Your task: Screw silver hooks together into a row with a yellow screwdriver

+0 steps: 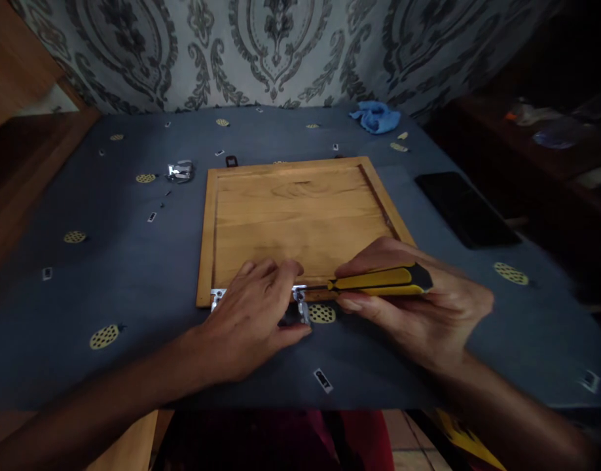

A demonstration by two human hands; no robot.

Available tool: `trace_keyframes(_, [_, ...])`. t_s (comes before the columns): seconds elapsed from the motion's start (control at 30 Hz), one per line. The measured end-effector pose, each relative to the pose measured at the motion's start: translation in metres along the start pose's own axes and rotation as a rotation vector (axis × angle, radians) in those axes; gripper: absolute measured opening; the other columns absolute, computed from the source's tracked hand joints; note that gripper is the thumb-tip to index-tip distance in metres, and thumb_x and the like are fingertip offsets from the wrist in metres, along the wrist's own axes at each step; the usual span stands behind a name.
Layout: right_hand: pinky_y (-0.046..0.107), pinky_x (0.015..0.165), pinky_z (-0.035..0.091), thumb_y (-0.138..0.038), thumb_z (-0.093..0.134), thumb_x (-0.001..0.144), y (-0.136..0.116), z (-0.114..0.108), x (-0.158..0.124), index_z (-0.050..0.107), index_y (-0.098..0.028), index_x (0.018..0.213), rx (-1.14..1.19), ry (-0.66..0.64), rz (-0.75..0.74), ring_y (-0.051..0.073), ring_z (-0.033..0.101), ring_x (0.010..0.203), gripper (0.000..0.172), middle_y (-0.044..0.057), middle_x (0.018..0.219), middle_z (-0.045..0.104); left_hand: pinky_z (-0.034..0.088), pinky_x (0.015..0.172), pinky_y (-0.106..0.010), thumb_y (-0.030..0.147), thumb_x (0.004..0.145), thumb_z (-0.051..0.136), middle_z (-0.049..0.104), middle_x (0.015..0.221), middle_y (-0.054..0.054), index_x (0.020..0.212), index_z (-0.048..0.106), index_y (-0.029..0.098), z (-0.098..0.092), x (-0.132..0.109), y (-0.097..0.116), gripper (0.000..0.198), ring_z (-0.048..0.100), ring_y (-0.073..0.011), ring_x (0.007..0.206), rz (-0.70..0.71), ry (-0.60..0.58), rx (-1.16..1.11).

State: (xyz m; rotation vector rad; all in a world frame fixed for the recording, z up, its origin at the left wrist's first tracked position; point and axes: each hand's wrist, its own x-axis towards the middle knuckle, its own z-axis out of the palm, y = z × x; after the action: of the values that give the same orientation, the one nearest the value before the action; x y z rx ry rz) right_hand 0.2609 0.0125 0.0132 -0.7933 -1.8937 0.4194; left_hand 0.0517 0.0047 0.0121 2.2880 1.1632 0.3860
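A framed wooden panel, like a cabinet door, lies flat on the table. On its near edge sits a silver metal hinge, partly hidden under my left hand. That hand is curled over the edge, its fingers on the panel and its thumb by the hinge's lower end. My right hand grips a yellow and black screwdriver, held nearly level. The screwdriver's tip reaches the hinge plate near my left fingertips. Whether a screw is under the tip, I cannot tell.
Another silver hinge lies at the left, with small dark screws near it. A black phone rests to the right of the panel. Farther back is a crumpled blue cloth. A patterned curtain hangs behind the table.
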Motion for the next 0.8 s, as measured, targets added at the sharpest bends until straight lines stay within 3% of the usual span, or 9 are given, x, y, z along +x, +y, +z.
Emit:
trace_keyframes(0.1, [0.031, 0.054, 0.053, -0.014, 0.079, 0.082, 0.0012, -0.0036, -0.0001, 0.071, -0.022, 0.099, 0.0, 0.015, -0.051, 0.016, 0.066, 0.067, 0.02, 0.001, 0.082, 0.072, 0.05, 0.09, -0.043, 0.028, 0.083, 0.077, 0.066, 0.106, -0.006, 0.118, 0.049, 0.021, -0.0001, -0.0003, -0.0002, 0.046, 0.061, -0.0285, 0.107, -0.008, 0.002, -0.003])
trace_keyframes(0.27, [0.031, 0.056, 0.053, -0.012, 0.069, 0.086, 0.0012, -0.0068, -0.0007, 0.071, -0.019, 0.088, 0.009, 0.2, -0.053, 0.014, 0.067, 0.067, 0.007, 0.001, 0.086, 0.073, 0.05, 0.087, -0.042, 0.029, 0.084, 0.077, 0.065, 0.105, -0.005, 0.117, 0.048, 0.021, 0.0011, -0.0018, -0.0014, 0.045, 0.06, -0.027, 0.102, 0.002, 0.02, 0.018])
trace_keyframes(0.47, [0.03, 0.053, 0.053, -0.019, 0.071, 0.089, -0.0029, -0.0034, -0.001, 0.068, -0.022, 0.091, 0.006, 0.115, 0.016, 0.013, 0.065, 0.066, 0.005, -0.001, 0.084, 0.073, 0.05, 0.087, -0.041, 0.028, 0.083, 0.077, 0.063, 0.105, -0.004, 0.117, 0.047, 0.022, 0.0028, -0.0024, -0.0016, 0.046, 0.06, -0.0266, 0.102, 0.007, 0.032, 0.031])
trace_keyframes(0.63, [0.03, 0.052, 0.052, -0.01, 0.07, 0.086, -0.0013, -0.0022, 0.0, 0.07, -0.022, 0.094, 0.055, 0.053, -0.022, 0.015, 0.065, 0.065, 0.014, 0.002, 0.082, 0.072, 0.05, 0.086, -0.042, 0.03, 0.085, 0.076, 0.063, 0.108, -0.005, 0.12, 0.046, 0.022, 0.0029, -0.0027, -0.0018, 0.046, 0.059, -0.0274, 0.104, -0.008, 0.02, 0.037])
trace_keyframes(0.8, [0.032, 0.054, 0.051, -0.017, 0.073, 0.087, 0.0019, 0.0001, -0.0016, 0.069, -0.024, 0.091, 0.031, 0.053, 0.005, 0.016, 0.066, 0.066, 0.009, 0.002, 0.082, 0.073, 0.05, 0.087, -0.041, 0.029, 0.084, 0.077, 0.064, 0.106, -0.005, 0.118, 0.047, 0.022, 0.003, -0.0021, -0.0016, 0.046, 0.059, -0.0274, 0.103, -0.005, 0.017, 0.029])
